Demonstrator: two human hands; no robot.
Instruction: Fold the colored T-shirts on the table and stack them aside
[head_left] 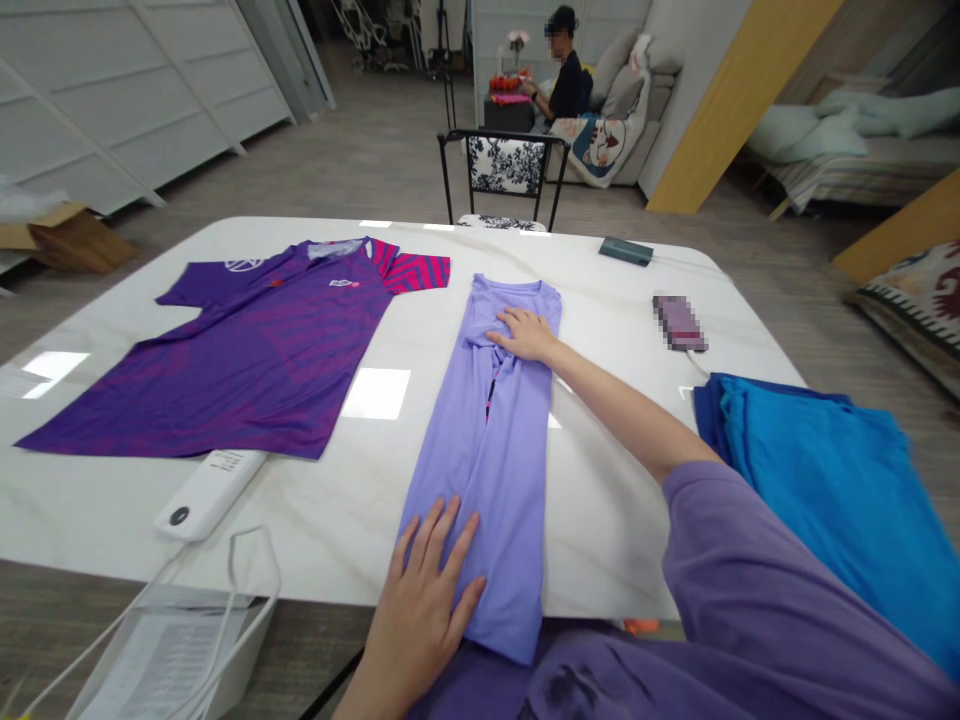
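A lavender shirt [517, 450] lies on the white table, its sides folded inward into a long narrow strip. Its lower end hangs slightly past the table's near edge. My left hand [431, 575] rests flat on the lower left part of the fabric, fingers spread. Near the collar, my right hand [523, 334] presses on the upper part, fingers apart, where the cloth is bunched. Through a gap in the middle fold a dark and pink strip shows. To the left, a purple jersey [277, 345] with pink-striped sleeve is spread out face up.
Folded blue cloth [817, 470] lies at the right. A phone [679, 322] with a cable and a dark green case [625, 251] lie beyond. A white power strip [210, 495] sits under the jersey's hem. A chair [506, 170] stands at the far edge; a person [568, 85] sits behind.
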